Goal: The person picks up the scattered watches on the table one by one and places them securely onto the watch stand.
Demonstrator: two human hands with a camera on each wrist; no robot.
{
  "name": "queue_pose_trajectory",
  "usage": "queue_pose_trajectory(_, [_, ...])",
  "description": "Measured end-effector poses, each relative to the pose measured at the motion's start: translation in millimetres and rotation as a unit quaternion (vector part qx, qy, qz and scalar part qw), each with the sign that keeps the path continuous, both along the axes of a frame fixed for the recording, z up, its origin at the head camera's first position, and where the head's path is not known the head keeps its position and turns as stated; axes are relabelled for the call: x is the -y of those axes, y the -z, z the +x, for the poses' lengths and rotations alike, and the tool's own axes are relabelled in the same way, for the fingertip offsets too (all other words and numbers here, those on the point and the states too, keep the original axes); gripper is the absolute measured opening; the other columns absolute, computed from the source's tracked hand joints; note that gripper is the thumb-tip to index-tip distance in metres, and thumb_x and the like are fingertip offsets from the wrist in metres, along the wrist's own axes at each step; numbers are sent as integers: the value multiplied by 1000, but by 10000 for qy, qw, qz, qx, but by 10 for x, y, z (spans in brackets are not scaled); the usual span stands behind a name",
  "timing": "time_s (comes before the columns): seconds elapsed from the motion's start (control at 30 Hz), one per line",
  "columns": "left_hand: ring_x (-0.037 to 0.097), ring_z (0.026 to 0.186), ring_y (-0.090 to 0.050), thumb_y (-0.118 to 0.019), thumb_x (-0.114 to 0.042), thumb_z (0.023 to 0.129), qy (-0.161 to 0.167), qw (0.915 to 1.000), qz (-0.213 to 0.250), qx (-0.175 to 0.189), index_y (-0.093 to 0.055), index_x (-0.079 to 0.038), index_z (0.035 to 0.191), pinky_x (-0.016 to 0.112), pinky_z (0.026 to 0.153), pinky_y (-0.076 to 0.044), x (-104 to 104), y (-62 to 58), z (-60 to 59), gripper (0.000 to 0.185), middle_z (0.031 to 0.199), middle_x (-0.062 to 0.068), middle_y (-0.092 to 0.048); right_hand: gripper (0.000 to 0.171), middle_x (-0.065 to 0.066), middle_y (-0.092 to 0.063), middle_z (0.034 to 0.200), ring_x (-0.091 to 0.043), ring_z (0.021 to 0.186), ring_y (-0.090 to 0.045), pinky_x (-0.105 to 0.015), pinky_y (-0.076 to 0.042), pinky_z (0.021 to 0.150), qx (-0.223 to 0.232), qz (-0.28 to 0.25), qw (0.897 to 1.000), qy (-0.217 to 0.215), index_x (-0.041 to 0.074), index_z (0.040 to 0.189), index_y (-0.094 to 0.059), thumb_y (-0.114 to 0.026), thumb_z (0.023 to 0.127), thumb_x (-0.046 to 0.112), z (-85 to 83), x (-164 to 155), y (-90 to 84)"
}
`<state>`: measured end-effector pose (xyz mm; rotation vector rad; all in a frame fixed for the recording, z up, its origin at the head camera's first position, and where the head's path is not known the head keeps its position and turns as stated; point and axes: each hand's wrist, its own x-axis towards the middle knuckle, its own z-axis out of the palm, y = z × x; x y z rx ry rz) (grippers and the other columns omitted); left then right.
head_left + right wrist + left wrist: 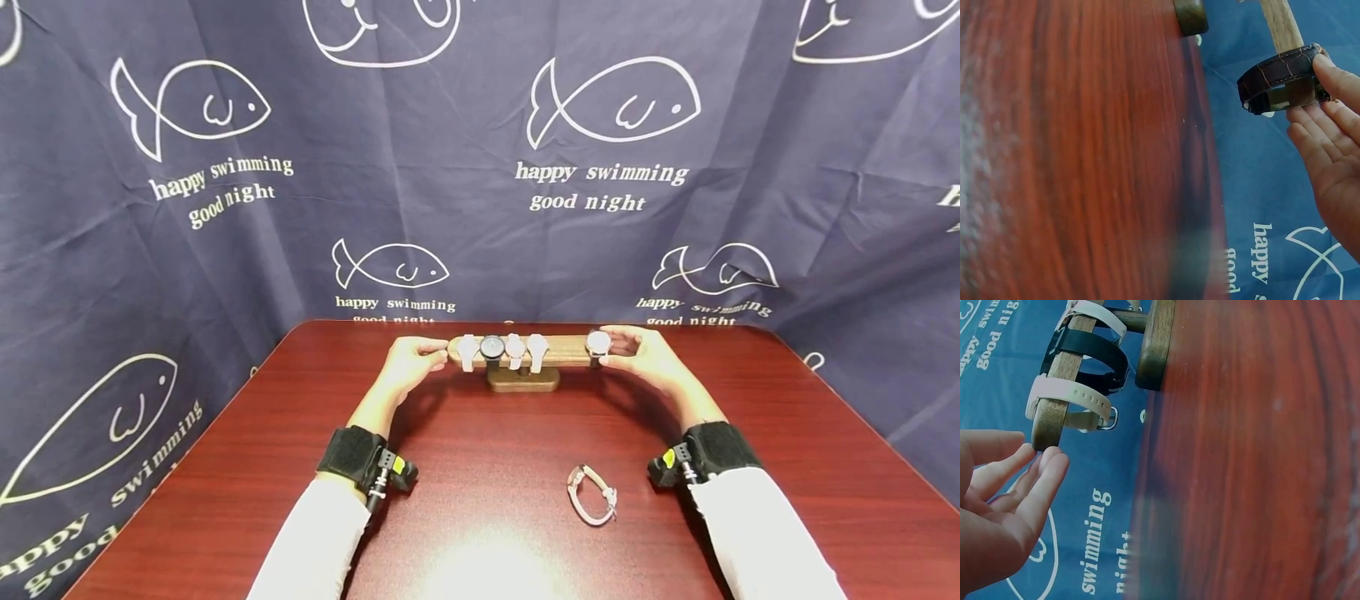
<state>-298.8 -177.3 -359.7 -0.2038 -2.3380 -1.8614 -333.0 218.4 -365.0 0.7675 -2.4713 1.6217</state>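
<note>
R grip pinches brown-strap watch on bar, face hidden; L grip released.

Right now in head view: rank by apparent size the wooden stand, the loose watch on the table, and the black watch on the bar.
1. wooden stand, its bar spanning between both hands
2. loose watch, though it lies nearer the camera, so its lead over the next is unsure
3. black watch

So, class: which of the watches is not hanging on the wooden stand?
The watch lying on the table, near the right wrist. The other five hang on the stand's bar, the rightmost one held by the right hand.
</note>
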Motion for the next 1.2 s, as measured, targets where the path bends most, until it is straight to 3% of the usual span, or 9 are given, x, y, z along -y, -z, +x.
queue_pose_trajectory(0.2, [41, 98, -66, -62, 8, 85, -132, 9990, -426, -89, -65, 13, 114, 32, 79, -57, 0, 3, 8, 29, 110, 27, -66, 53, -31, -62, 117, -3, 97, -64, -16, -51, 81, 68, 97, 9999, -9, -12, 130, -52, -74, 83, -1, -34, 45, 7])
queue_pose_trajectory(0.43, [41, 99, -66, -64, 5, 85, -215, 9984, -523, -55, -67, 10, 114, 31, 79, -57, 3, 14, -2, 29, 110, 24, -67, 57, -30, -61, 119, -3, 98, -62, -16, -50, 83, 282, 126, 9995, -98, -12, 132, -51, -74, 81, -3, -64, 106, 0])
queue_pose_trajectory(0.67, [25, 87, -71, -72, -2, 83, -551, 9935, -944, -318, -73, 4, 108, 26, 74, -57, -8, 37, -15, 26, 103, 17, -71, 57, -26, -62, 122, -5, 98, -61, -15, -48, 84, 185, 407, 9990, -49, -10, 131, -54, -77, 80, 1, -79, 150, -8])
queue_pose_trajectory(1.0, [14, 80, -71, -75, -8, 81, -885, 9845, -1430, -491, -76, -3, 104, 26, 72, -56, -27, 14, -10, 24, 96, 11, -73, 50, -19, -69, 98, -13, 83, -61, -17, -48, 73, -308, 881, 9953, -248, -8, 121, -62, -80, 74, -2, -107, 238, -112])
queue_pose_trajectory(1.2, [17, 79, -72, -74, -5, 81, -885, 9848, -1375, -580, -75, -1, 105, 25, 70, -57, -35, 14, -13, 24, 97, 14, -73, 57, -13, -69, 101, -17, 84, -58, -23, -46, 73, -768, 1488, 9859, -16, -2, 123, -64, -86, 71, 11, -160, 352, -117])
